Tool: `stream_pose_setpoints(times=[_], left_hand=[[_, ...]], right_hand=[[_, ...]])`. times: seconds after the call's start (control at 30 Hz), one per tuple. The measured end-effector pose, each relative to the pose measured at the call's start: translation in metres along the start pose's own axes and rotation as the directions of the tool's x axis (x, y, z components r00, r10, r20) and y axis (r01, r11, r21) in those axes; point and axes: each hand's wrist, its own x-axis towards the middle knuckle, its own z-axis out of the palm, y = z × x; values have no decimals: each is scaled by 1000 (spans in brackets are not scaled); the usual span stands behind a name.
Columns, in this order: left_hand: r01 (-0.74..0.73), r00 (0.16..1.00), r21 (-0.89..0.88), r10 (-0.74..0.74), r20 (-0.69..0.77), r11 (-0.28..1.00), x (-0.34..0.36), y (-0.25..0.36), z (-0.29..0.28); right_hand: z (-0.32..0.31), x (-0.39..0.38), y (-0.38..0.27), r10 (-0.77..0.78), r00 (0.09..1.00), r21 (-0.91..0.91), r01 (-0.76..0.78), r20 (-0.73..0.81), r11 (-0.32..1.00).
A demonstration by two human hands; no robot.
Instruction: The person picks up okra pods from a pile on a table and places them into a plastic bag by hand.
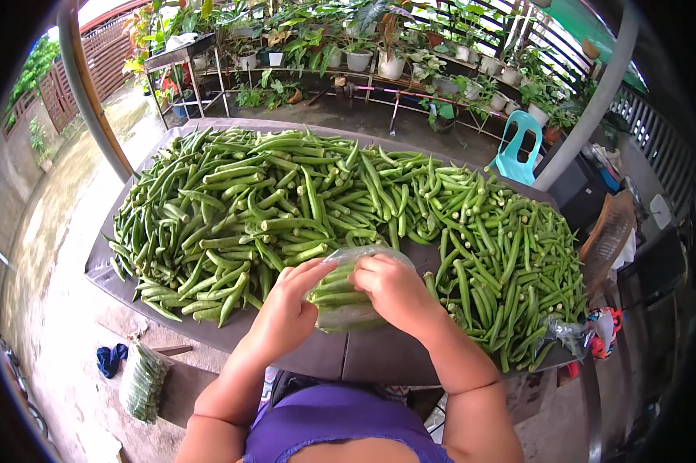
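A clear plastic bag (339, 316) with green okra pods inside lies at the near edge of the table. My left hand (294, 299) grips the bag's left side, its fingers reaching to the upper rim. At the upper right, my right hand (394, 287) has its fingers bent over the bag's edge, pinching the film. Beyond my hands spreads a large heap of loose okra (240, 204), its near pods close to the bag. More okra (506, 258), looking thinner, covers the right end of the table.
The dark-covered table (305, 356) shows bare by my forearms. Loose plastic bags (565, 333) lie at its right corner. A filled bag (143, 382) rests low on the left, beside a bench (186, 392). A teal chair (518, 147) and posts (93, 92) flank the table's far side.
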Motion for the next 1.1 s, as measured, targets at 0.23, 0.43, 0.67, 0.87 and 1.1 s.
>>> stream_pose_setpoints(times=[0.23, 0.43, 0.67, 0.87, 1.1], left_hand=[[35, 999, -7, -35, 15, 999, 0, 4, 1], [54, 998, -13, -54, 28, 998, -8, 12, -5], [63, 997, -42, -61, 36, 997, -8, 12, 0], [36, 999, -39, -34, 40, 999, -7, 10, 0], [52, 998, -74, -49, 37, 996, -4, 4, -1]], right_hand=[[1, -9, 2, 52, 997, 256, -35, -59, 966], [-36, 46, 87, 479, 833, 569, -258, -278, 781], [86, 104, 218, 667, 698, 25, -685, -261, 728], [95, 100, 243, 740, 672, 10, -740, -30, 673], [64, 37, 227, 683, 715, 653, -591, 152, 474]])
